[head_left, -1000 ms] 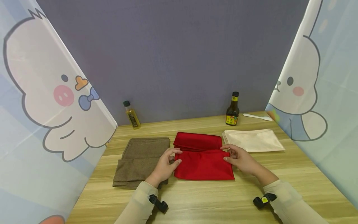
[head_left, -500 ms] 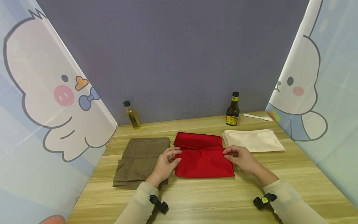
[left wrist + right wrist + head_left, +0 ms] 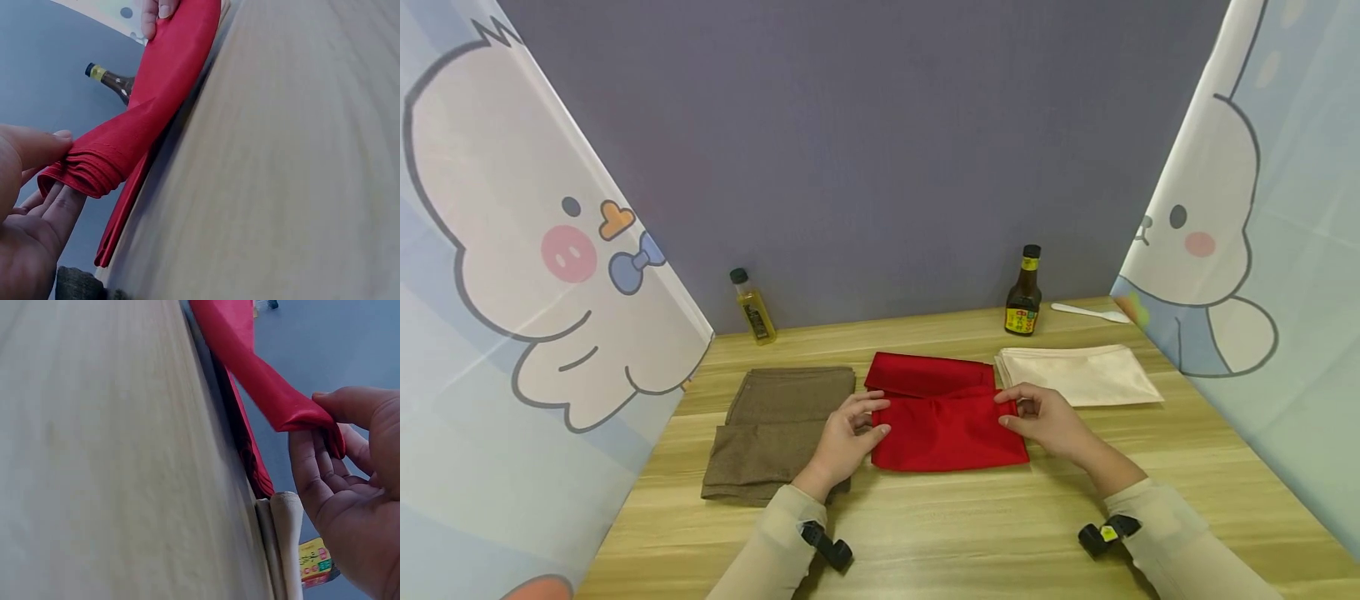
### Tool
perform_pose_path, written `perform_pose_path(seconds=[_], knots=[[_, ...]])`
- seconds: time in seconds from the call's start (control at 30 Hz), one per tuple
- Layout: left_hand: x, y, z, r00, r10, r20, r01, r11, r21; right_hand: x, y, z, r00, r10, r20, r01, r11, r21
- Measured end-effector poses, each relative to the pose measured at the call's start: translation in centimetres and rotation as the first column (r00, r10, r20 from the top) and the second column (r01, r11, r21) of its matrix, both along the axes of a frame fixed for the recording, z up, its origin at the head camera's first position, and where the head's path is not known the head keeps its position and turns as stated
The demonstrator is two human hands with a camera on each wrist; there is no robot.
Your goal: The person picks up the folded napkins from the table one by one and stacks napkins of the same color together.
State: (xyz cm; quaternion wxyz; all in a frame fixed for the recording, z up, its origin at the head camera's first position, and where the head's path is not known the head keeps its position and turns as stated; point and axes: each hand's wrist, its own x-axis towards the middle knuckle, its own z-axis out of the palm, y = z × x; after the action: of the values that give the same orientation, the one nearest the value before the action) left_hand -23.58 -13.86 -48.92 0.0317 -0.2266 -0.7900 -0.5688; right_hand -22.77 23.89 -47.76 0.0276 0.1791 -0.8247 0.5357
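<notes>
A folded red cloth [image 3: 951, 433] is lifted off the table between both hands. My left hand [image 3: 842, 442] pinches its left end, thumb on top and fingers under the layers, as the left wrist view shows of the cloth's rolled folds [image 3: 94, 165]. At the right end my right hand [image 3: 1048, 421] pinches the cloth the same way; in the right wrist view the thumb presses on the red corner [image 3: 300, 412]. Behind and below it, another folded red piece [image 3: 928, 375] lies on the table. Whether the two red pieces join is hidden.
Folded brown cloths [image 3: 775, 442] lie to the left, a folded cream cloth [image 3: 1078, 375] to the right. Along the back of the wooden table [image 3: 947, 533] stand a yellow oil bottle [image 3: 755, 312] and a dark sauce bottle [image 3: 1023, 296]. A white plastic knife [image 3: 1090, 312] lies at back right.
The held red cloth has shifted a little away from me and up, its near edge now farther from the table's front. Both hands keep hold of its ends.
</notes>
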Motion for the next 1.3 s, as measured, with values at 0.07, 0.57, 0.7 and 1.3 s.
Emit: perform_pose_path(seconds=[0.07, 0.57, 0.7, 1.3], knots=[[0.0, 0.0, 0.2, 1.0, -0.016, 0.02, 0.016, 1.0, 0.021, -0.2, 0.0, 0.1, 1.0, 0.002, -0.009, -0.002, 1.0, 0.004], [-1.3, -0.4, 1.2, 0.999, 0.035, -0.005, -0.035, 0.999, 0.01, -1.3, -0.1, 1.5, 0.999, 0.009, -0.032, -0.007, 0.999, 0.041], [-1.5, -0.4, 1.6, 0.997, 0.074, -0.034, -0.073, 0.997, 0.02, -1.6, 0.0, 2.1, 0.999, 0.011, -0.035, -0.009, 0.999, 0.038], [-3.1, -0.9, 3.1, 0.997, 0.073, 0.004, -0.073, 0.996, 0.059, -3.4, -0.3, 4.0, 0.999, -0.014, -0.029, 0.015, 1.0, 0.015]])
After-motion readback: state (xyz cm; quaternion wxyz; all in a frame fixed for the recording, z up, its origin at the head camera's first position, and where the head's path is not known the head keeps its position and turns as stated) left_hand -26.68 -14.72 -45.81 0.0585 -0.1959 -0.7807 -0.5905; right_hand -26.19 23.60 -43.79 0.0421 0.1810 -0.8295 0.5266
